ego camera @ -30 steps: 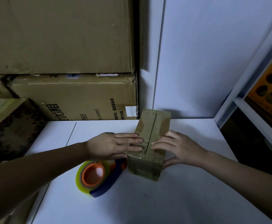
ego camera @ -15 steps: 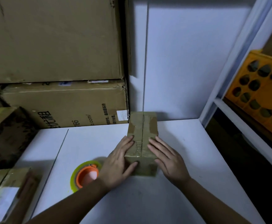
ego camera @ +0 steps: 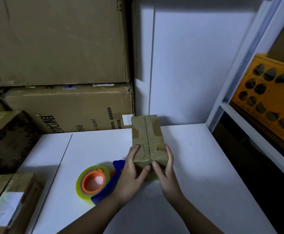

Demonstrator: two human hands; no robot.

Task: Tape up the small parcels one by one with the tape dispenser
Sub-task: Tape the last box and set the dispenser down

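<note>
Cardboard is what I have under both palms: my left hand (ego camera: 131,173) and my right hand (ego camera: 167,173) clasp the near end of the small parcel (ego camera: 148,141), fingers laid along its two long sides and both thumbs pressed against the end face. It sits on the white table (ego camera: 205,166), long axis pointing away from me, its top seam running straight up the middle and not yet sealed. Just beside my left wrist lies the tape dispenser (ego camera: 95,181), clear roll on an orange hub, blue handle partly hidden under my hand. My judgement is that I should square the flaps shut, keep my right hand clamping the box, and free my left for the dispenser, starting the strip on the near end face. Further off, at the lower left, another parcel (ego camera: 9,200) waits. Behind everything, big cartons (ego camera: 62,107) stack against the wall.
</note>
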